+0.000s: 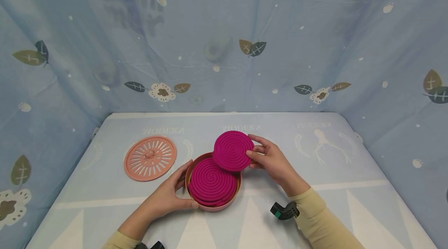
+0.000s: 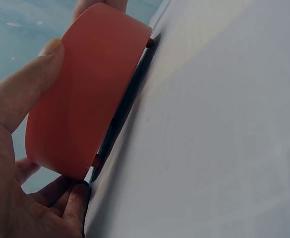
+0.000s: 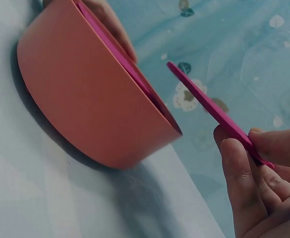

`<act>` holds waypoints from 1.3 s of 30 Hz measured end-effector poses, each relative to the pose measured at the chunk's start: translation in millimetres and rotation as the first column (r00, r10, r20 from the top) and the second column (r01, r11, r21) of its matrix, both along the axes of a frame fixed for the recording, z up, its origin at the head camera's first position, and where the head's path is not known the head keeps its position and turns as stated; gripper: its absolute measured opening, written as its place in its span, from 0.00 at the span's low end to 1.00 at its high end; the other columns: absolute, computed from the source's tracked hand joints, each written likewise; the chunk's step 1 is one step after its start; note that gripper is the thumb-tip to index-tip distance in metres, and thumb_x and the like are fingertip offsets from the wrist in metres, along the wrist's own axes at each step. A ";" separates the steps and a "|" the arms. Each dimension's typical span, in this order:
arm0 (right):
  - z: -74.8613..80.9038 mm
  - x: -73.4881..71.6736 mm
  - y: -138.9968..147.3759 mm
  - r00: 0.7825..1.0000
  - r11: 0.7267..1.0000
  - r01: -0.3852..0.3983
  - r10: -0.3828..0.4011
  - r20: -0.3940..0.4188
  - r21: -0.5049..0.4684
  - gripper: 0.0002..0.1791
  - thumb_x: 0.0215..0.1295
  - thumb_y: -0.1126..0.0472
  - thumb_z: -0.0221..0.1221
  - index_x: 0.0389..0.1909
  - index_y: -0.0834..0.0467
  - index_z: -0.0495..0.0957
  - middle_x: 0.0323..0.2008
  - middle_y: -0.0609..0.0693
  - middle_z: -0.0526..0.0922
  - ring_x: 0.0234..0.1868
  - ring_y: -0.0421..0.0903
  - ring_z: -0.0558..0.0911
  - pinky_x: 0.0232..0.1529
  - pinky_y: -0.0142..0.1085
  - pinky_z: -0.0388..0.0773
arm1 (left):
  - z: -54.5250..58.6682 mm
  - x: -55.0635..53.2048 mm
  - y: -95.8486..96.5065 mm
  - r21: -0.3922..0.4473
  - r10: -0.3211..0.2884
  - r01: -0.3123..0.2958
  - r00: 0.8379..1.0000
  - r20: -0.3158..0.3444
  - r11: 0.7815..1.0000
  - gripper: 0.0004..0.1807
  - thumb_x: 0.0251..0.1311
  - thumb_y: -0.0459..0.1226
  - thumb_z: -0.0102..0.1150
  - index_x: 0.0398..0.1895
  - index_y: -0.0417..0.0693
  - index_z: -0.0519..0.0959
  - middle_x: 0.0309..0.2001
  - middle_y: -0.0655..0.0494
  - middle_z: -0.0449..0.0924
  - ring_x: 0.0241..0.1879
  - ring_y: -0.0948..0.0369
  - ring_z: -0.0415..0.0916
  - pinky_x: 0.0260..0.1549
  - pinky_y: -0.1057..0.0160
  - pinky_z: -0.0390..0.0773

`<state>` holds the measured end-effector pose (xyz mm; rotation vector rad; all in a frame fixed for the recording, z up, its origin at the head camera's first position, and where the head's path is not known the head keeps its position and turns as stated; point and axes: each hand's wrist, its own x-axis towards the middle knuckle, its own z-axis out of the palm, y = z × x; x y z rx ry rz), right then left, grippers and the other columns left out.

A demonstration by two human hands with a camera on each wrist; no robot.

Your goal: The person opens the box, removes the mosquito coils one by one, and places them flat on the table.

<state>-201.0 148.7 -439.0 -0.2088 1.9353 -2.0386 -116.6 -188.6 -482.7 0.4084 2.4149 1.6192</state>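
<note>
A round coral box (image 1: pixel 214 209) with low walls stands on the table on small feet (image 2: pixel 96 160). Inside it lies a stack of magenta spiral-ribbed coasters (image 1: pixel 212 182). My left hand (image 1: pixel 170 198) grips the box from its left side, thumb on the near wall (image 2: pixel 73 99) and fingers round the far side. With thumb and fingers, my right hand (image 1: pixel 267 157) pinches the right edge of another magenta spiral coaster (image 1: pixel 233 150). This coaster is raised above the back right rim of the box, and shows as a thin tilted disc (image 3: pixel 209 104) in the right wrist view.
A slotted coral lid (image 1: pixel 150 159) with a small middle knob lies flat at the left of the box. Blue patterned cloth (image 1: pixel 224 66) hangs behind and beside the printed table cover (image 1: pixel 336 171).
</note>
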 end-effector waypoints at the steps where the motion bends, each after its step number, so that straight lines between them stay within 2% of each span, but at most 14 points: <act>1: -0.5 -1.3 1.6 1.000 1.000 0.010 -0.010 -0.005 0.001 0.35 0.65 0.68 0.64 0.72 0.55 0.64 0.39 0.58 0.81 0.27 0.44 0.83 0.33 0.37 0.88 | 0.0 -0.1 0.1 -0.002 0.004 -0.004 1.000 0.001 1.000 0.68 0.33 0.50 0.85 0.79 0.57 0.51 0.74 0.57 0.56 0.69 0.57 0.63 0.68 0.60 0.64; 7: -4.2 -10.6 11.1 0.997 0.996 0.081 -0.080 -0.016 0.033 0.35 0.66 0.66 0.64 0.73 0.54 0.63 0.40 0.59 0.80 0.27 0.44 0.83 0.35 0.38 0.88 | 0.9 -0.2 0.5 -0.020 0.021 -0.021 1.000 0.008 1.000 0.70 0.30 0.52 0.85 0.79 0.59 0.51 0.74 0.61 0.57 0.68 0.62 0.64 0.67 0.65 0.64; 12: -8.8 -18.8 17.7 0.992 0.991 0.129 -0.129 -0.010 0.045 0.35 0.66 0.64 0.64 0.73 0.53 0.63 0.40 0.58 0.80 0.28 0.44 0.83 0.36 0.38 0.88 | 0.6 -0.3 0.5 -0.008 0.021 -0.021 1.000 0.016 1.000 0.69 0.30 0.51 0.85 0.79 0.58 0.52 0.74 0.60 0.58 0.68 0.60 0.64 0.68 0.62 0.64; 17: -15.5 -27.0 22.7 0.988 0.988 0.154 -0.154 0.008 0.016 0.35 0.67 0.64 0.64 0.73 0.53 0.62 0.37 0.56 0.80 0.28 0.43 0.82 0.36 0.36 0.87 | -0.4 -0.2 0.4 -0.007 0.017 -0.017 1.000 0.001 1.000 0.69 0.31 0.50 0.85 0.79 0.56 0.52 0.74 0.56 0.58 0.68 0.57 0.64 0.68 0.59 0.64; 24: -22.8 -39.4 29.4 0.980 0.980 0.199 -0.199 0.033 0.010 0.36 0.68 0.65 0.62 0.74 0.53 0.60 0.34 0.52 0.78 0.27 0.41 0.81 0.35 0.33 0.87 | 1.0 0.0 0.1 0.000 0.016 -0.016 1.000 0.024 1.000 0.69 0.30 0.50 0.85 0.79 0.57 0.52 0.73 0.61 0.58 0.68 0.61 0.64 0.67 0.65 0.63; 29: -24.1 -49.8 31.8 0.974 0.976 0.219 -0.219 0.054 0.004 0.37 0.68 0.67 0.61 0.75 0.54 0.58 0.32 0.51 0.77 0.25 0.41 0.80 0.33 0.32 0.86 | 2.8 0.9 -0.1 -0.001 0.017 -0.017 1.000 0.016 1.000 0.70 0.30 0.50 0.85 0.79 0.57 0.52 0.74 0.60 0.58 0.68 0.62 0.64 0.67 0.65 0.63; 39: -28.0 -66.8 36.3 0.959 0.964 0.259 -0.264 0.106 0.057 0.38 0.67 0.67 0.62 0.75 0.53 0.58 0.36 0.53 0.79 0.26 0.42 0.81 0.35 0.34 0.87 | 2.5 0.6 1.3 0.005 0.013 -0.013 1.000 0.015 1.000 0.70 0.30 0.50 0.85 0.79 0.57 0.51 0.74 0.62 0.55 0.69 0.61 0.61 0.68 0.66 0.62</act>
